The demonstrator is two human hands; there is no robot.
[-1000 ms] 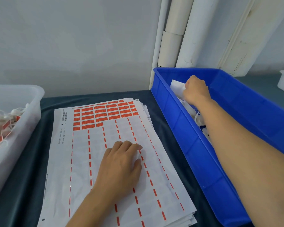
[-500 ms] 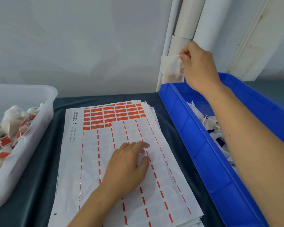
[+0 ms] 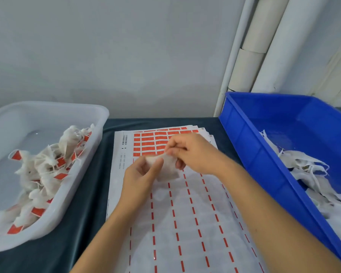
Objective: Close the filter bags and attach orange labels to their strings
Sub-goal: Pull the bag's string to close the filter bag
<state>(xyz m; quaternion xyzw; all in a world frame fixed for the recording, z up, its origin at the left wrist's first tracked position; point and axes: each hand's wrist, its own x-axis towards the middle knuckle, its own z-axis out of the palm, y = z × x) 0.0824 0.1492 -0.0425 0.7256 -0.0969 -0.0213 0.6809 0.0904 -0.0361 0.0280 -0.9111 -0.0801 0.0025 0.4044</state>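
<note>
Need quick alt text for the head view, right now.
Both hands, left and right, hold one white filter bag above the orange label sheets, between a white tub of labelled bags and a blue bin of unlabelled ones.

Pale grey wall [image 3: 106, 56] behind; white pipes [image 3: 264, 46] in the corner.
</note>
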